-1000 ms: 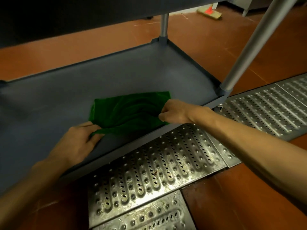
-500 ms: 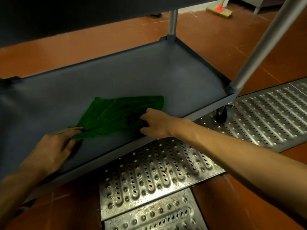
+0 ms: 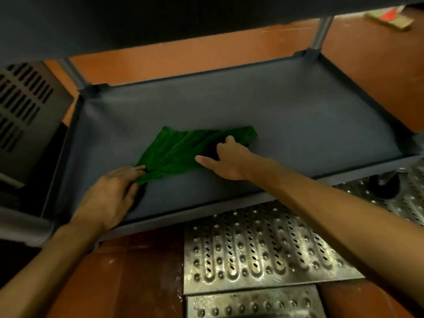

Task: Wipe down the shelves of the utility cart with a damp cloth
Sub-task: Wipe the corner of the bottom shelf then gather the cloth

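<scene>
A dark green cloth lies rumpled on the grey lower shelf of the utility cart, left of the shelf's middle. My left hand reaches over the front rim and pinches the cloth's near-left corner between thumb and fingers. My right hand sits on the cloth's right part, its fingers curled into the fabric and its thumb stretched out to the left. The cart's upper shelf hangs dark across the top of the view.
Grey posts rise at the shelf's corners and a black caster shows at the right front. Perforated metal floor grates lie in front on orange tile. A vented grey unit stands left. A brush lies far right.
The cloth has slid left and further in on the shelf and bunched narrower. My right hand moved from the cloth's right edge onto its middle; my left hand went left with the corner.
</scene>
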Action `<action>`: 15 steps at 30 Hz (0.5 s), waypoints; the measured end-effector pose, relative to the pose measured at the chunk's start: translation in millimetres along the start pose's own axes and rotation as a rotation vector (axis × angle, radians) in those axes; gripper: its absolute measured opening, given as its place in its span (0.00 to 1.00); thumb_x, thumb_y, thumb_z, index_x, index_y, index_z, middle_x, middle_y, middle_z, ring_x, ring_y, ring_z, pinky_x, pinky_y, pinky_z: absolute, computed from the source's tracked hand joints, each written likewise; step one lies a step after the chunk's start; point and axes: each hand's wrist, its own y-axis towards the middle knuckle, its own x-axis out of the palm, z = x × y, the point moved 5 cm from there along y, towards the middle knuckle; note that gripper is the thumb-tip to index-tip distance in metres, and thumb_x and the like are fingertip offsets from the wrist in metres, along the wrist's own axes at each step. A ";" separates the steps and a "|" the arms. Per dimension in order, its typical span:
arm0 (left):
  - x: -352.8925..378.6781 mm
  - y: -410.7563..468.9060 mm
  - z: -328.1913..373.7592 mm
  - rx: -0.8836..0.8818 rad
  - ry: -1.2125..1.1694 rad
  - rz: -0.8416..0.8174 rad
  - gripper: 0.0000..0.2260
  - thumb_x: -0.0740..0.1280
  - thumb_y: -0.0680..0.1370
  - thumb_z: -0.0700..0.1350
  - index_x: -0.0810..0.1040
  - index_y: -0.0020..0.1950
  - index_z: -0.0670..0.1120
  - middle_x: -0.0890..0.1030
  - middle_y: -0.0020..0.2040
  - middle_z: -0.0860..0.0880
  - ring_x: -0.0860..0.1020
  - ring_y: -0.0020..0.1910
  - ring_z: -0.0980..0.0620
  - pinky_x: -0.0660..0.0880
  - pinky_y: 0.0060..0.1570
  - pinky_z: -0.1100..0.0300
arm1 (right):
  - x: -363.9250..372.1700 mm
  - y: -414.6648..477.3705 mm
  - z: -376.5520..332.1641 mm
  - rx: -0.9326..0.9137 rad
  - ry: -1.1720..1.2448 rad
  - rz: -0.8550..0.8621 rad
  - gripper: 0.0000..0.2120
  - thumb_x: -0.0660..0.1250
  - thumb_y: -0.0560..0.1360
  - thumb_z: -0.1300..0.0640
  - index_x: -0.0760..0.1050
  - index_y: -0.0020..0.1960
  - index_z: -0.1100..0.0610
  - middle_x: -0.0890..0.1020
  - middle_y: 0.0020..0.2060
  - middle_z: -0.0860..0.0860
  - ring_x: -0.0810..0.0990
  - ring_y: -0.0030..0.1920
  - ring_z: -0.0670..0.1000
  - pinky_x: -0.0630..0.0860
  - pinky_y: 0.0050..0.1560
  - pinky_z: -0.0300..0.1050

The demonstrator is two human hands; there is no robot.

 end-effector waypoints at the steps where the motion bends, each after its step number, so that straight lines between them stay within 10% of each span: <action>1: -0.2 0.2 -1.7 -0.005 0.005 0.014 0.16 0.67 0.78 0.35 0.80 0.65 0.41 0.79 0.66 0.44 0.78 0.64 0.41 0.71 0.67 0.47 | 0.3 6.7 -4.7 0.003 -0.019 0.001 0.31 0.54 0.78 0.33 0.72 0.39 0.60 0.62 0.70 0.66 0.74 0.47 0.59 0.72 0.59 0.57; 9: 0.9 13.6 -25.0 -0.115 0.033 0.082 0.19 0.66 0.78 0.38 0.77 0.70 0.44 0.78 0.69 0.45 0.76 0.67 0.40 0.73 0.66 0.45 | -2.4 61.0 -33.5 0.054 -0.077 -0.002 0.31 0.53 0.77 0.31 0.70 0.37 0.59 0.58 0.74 0.66 0.71 0.64 0.66 0.67 0.67 0.62; 15: 15.0 4.2 -45.0 -0.176 -0.060 0.158 0.19 0.60 0.81 0.46 0.74 0.71 0.47 0.75 0.72 0.48 0.74 0.70 0.44 0.71 0.69 0.45 | -2.5 97.8 -64.2 0.084 -0.019 0.025 0.45 0.52 0.74 0.26 0.72 0.67 0.65 0.48 0.78 0.64 0.54 0.76 0.67 0.57 0.73 0.63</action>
